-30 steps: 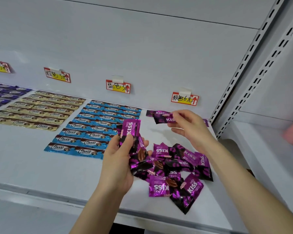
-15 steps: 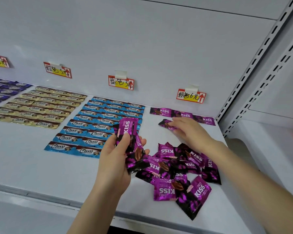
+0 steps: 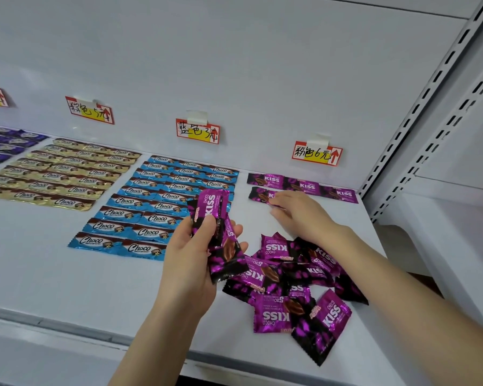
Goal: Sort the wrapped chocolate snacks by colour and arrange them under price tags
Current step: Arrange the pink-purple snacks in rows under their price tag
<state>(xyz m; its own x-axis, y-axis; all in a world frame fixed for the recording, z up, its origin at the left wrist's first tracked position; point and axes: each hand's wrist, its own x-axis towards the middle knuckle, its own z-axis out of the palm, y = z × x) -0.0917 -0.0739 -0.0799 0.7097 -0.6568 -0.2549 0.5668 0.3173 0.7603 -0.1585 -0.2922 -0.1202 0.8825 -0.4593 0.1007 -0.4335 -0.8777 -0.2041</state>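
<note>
Head view: the pink-and-yellow 6-yuan price tag [image 3: 317,153] is taped to the back wall of the white shelf [image 3: 53,274]. Directly below that tag lies a row of three purple KISS packets [image 3: 301,185], end to end. Just in front of that row, below the tag's left end, lies a single KISS packet [image 3: 260,195]. The right hand [image 3: 299,215] has its fingers stretched out nearly flat, their tips resting on this packet's right end. Further forward of the tag, a loose pile of KISS packets [image 3: 299,285] is heaped on the shelf. Left of the pile, the left hand [image 3: 191,257] has thumb and fingers curled round a small bundle of held KISS packets [image 3: 211,215], raised above the shelf. Left of the tag lie blue Choco bars [image 3: 162,201] in rows, and beyond them gold Choco bars [image 3: 62,174].
</note>
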